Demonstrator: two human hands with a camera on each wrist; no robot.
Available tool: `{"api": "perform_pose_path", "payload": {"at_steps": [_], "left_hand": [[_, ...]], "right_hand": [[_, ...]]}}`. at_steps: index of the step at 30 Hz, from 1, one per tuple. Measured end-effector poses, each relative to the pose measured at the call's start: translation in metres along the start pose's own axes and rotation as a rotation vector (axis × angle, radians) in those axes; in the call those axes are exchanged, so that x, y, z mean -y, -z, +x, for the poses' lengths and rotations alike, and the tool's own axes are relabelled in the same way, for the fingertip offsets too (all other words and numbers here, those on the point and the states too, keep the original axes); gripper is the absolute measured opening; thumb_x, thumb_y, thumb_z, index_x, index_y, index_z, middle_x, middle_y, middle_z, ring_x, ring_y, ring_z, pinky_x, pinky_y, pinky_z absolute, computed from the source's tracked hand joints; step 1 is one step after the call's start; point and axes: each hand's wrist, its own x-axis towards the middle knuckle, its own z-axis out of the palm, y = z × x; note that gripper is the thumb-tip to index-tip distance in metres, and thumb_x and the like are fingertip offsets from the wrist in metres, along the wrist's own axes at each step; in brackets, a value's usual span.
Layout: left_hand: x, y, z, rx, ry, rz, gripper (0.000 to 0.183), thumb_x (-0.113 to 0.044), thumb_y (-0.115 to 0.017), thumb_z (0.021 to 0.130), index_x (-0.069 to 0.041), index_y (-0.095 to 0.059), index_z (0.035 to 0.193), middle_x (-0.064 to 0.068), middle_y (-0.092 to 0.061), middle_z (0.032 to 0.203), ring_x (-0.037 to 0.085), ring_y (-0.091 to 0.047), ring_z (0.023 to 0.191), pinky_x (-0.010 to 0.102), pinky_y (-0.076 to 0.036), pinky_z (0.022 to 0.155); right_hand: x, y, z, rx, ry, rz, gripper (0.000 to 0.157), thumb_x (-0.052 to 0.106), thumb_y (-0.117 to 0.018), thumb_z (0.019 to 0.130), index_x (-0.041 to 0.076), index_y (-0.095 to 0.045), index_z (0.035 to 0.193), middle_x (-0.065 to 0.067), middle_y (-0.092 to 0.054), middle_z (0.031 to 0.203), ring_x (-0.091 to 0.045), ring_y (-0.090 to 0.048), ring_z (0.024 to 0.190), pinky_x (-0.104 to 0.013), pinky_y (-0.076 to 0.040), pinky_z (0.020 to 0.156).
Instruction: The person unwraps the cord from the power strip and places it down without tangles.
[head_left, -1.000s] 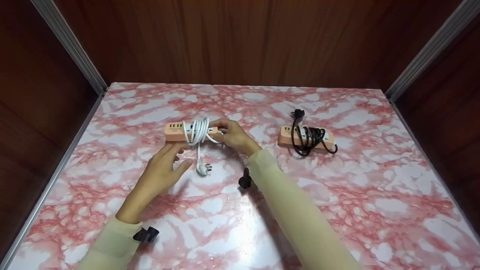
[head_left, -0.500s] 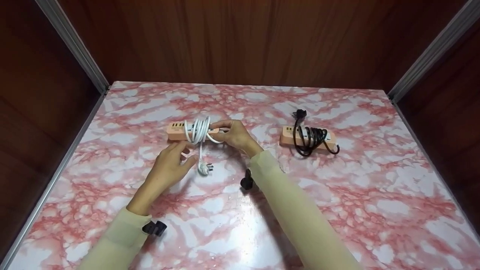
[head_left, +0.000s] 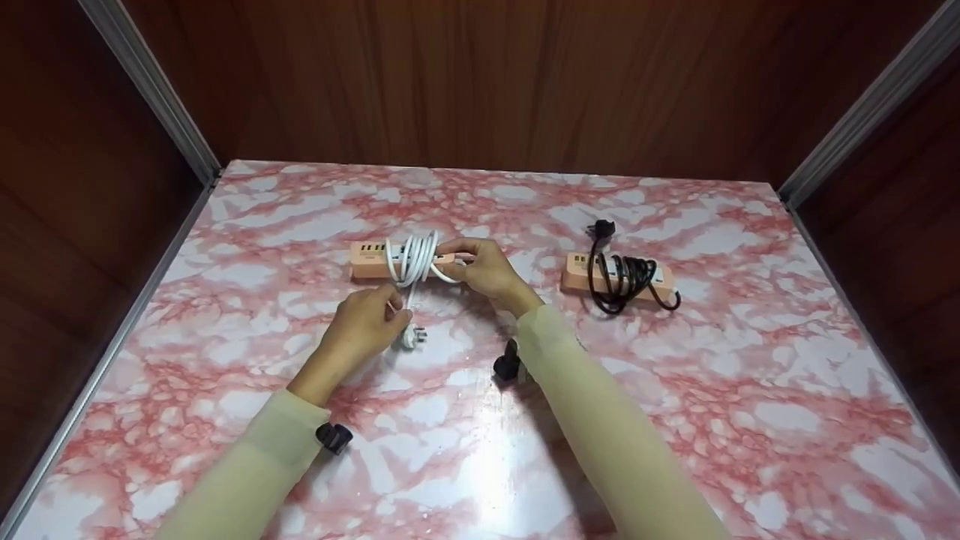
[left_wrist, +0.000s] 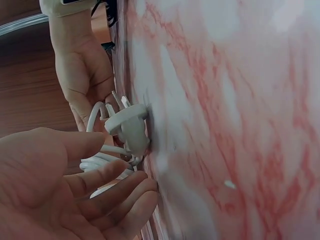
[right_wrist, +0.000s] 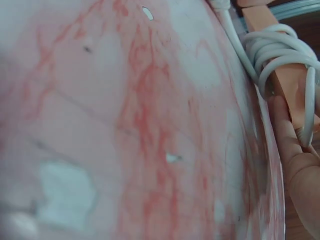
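Note:
An orange power strip (head_left: 367, 262) with a white cord (head_left: 420, 259) wound round its middle lies at the centre left of the table. My right hand (head_left: 487, 268) grips the strip's right end between thumb and fingers; in the right wrist view the fingers (right_wrist: 287, 130) lie along its side, under the cord loops. The cord's tail drops toward me to a white plug (left_wrist: 130, 127) with its prongs out. My left hand (head_left: 364, 322) is beside this tail, just in front of the strip. Its thumb and fingertips stand apart, close to the cord and plug.
To the right lies a second orange power strip (head_left: 577, 279), wrapped in a black cord (head_left: 626, 277), its black plug (head_left: 601, 229) pointing toward the back. The table (head_left: 712, 420) has a red and white marbled top. Dark wood panels (head_left: 487, 82) stand behind and at both sides.
My left hand has moved right and toward the cord's tail, its thumb and fingers drawing closer together. The white-corded strip and my right hand have shifted slightly right in the view.

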Motion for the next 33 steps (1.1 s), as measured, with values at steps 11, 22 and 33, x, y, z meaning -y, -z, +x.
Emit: {"api": "perform_pose_path", "payload": {"at_steps": [11,22,33], "left_hand": [[-0.016,-0.006,0.016,0.050,0.076,0.096,0.023,-0.022,-0.074,0.096,-0.008,-0.060,0.085,0.006,-0.058,0.078,0.027,-0.057,0.071,0.043,-0.046,0.065],[-0.018,-0.017,0.026,0.128,0.170,0.149,0.018,-0.021,-0.065,0.094,-0.006,-0.059,0.087,0.013,-0.063,0.086,0.032,-0.060,0.080,0.051,-0.053,0.071],[0.001,-0.038,0.041,0.104,0.109,0.135,0.022,-0.020,-0.067,0.085,-0.016,-0.057,0.066,0.003,-0.059,0.072,0.024,-0.058,0.069,0.046,-0.049,0.059]], "right_hand": [[0.000,0.001,-0.002,-0.055,-0.003,0.014,0.020,0.000,-0.077,0.095,0.003,-0.078,0.114,-0.012,-0.074,0.118,-0.017,-0.070,0.092,-0.025,-0.057,0.074],[0.000,0.009,-0.009,-0.129,0.036,-0.057,0.020,0.018,-0.086,0.090,0.010,-0.083,0.108,-0.004,-0.074,0.126,-0.026,-0.065,0.122,-0.034,-0.055,0.098],[0.003,0.023,-0.019,-0.139,0.095,0.052,0.016,0.007,-0.083,0.090,0.005,-0.081,0.106,-0.008,-0.078,0.112,-0.016,-0.070,0.095,-0.024,-0.058,0.079]]}}
